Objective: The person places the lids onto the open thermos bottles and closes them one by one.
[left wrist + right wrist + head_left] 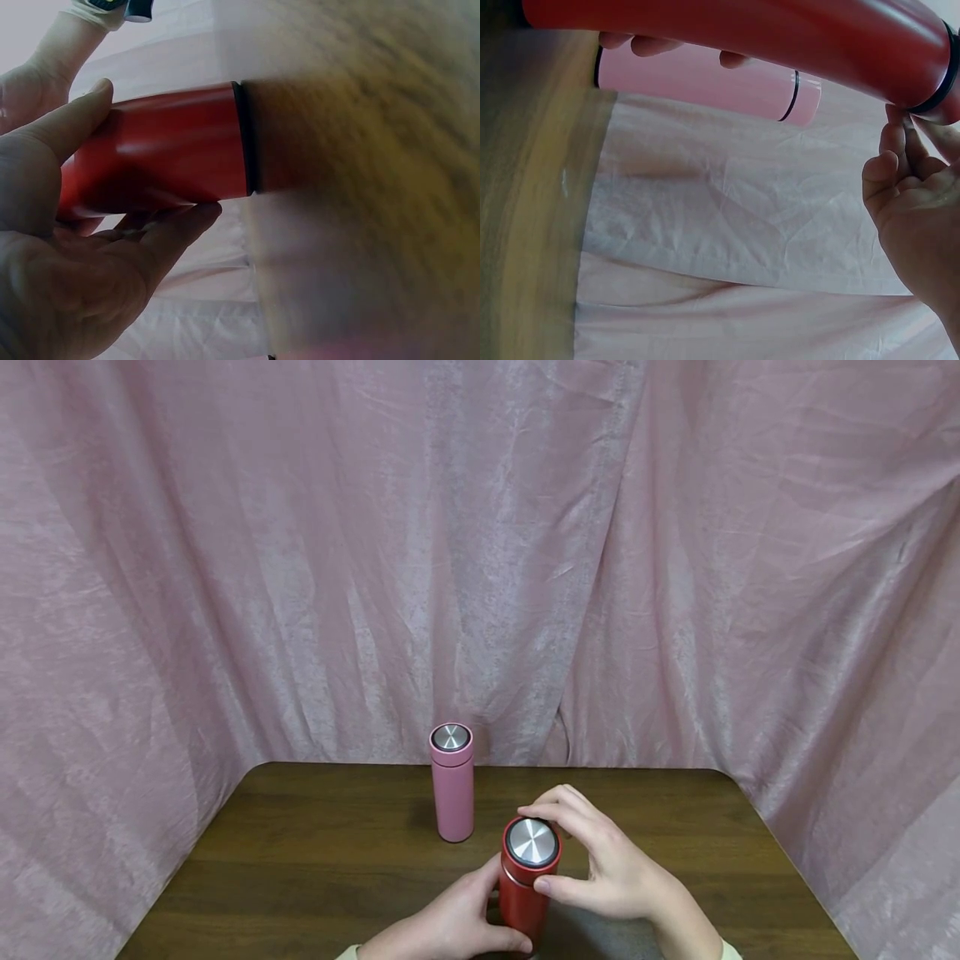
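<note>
A red thermos bottle [522, 902] with a round silver-topped lid [532, 842] stands near the front of the table, its dark base [245, 139] right at the wooden surface. My left hand [457, 917] grips the lower body, thumb in front and fingers behind. Around the lid, my right hand [611, 864] pinches with the thumb on the near side and fingers at the far rim. In the right wrist view, the fingers of the right hand [922, 195] meet the bottle by the dark seam under the lid. Farther back, a pink thermos bottle [453, 793] stands upright with its lid on.
The dark brown wooden table [322, 835] has rounded back corners. Pink curtains [360, 568] hang behind it and along both sides. The pink bottle stands a short way behind and left of the red one.
</note>
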### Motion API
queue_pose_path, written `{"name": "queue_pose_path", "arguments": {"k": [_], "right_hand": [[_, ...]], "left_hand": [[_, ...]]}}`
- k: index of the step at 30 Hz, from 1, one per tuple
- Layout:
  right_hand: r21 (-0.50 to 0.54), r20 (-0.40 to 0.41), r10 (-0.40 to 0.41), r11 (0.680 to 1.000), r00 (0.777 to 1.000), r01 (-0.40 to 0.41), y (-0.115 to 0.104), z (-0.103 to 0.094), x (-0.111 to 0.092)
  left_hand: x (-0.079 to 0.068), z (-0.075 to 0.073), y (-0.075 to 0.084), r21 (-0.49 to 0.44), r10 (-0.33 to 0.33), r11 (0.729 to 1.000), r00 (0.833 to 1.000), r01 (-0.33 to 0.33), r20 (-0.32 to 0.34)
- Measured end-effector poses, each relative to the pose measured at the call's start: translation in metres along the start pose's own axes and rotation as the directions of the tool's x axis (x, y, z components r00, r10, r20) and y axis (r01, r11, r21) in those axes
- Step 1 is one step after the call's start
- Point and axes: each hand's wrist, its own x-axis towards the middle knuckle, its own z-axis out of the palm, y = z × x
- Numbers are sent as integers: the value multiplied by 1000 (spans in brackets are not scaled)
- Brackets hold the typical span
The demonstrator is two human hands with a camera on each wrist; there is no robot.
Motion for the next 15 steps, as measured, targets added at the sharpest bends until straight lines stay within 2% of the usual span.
{"name": "queue_pose_path", "arguments": {"k": [15], "right_hand": [[-4, -16, 55, 998, 998, -55, 3, -1, -3]], "left_hand": [[0, 1, -1, -11, -8, 1000, 1000, 8, -2]]}}
